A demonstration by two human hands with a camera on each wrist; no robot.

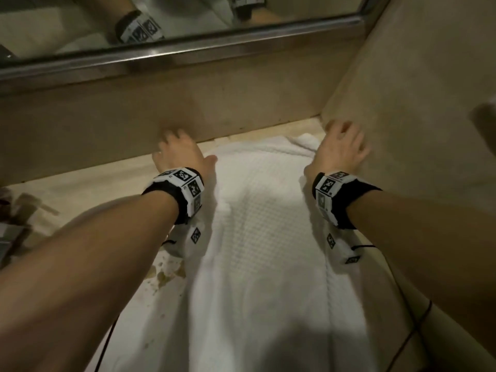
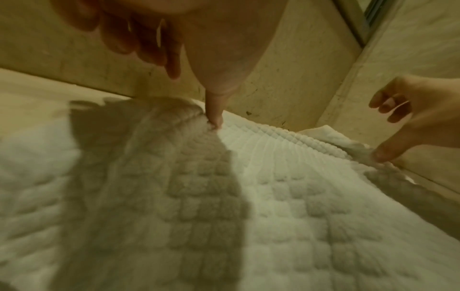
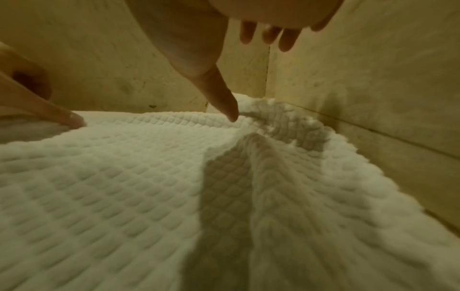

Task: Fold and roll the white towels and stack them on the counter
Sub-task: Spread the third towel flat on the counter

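A white waffle-weave towel [image 1: 268,224] lies lengthwise on the beige counter [image 1: 80,194], its far end against the back wall. My left hand [image 1: 182,154] is at the far left corner, fingers spread and lifted. In the left wrist view its straight thumb [image 2: 214,116] presses the towel's [image 2: 286,196] far edge. My right hand [image 1: 341,146] is at the far right corner, where a bit of towel is bunched. Its fingers [image 3: 268,37] are straight and lifted, and the thumb [image 3: 224,100] touches the towel [image 3: 124,187]. Neither hand grips anything.
A mirror with a metal frame [image 1: 188,52] runs above the beige backsplash [image 1: 107,124]. A side wall [image 1: 402,89] closes the right, close to my right hand. Blurred small items [image 1: 16,224] sit at the counter's left edge. Brown stains [image 1: 163,275] mark the counter beside the towel.
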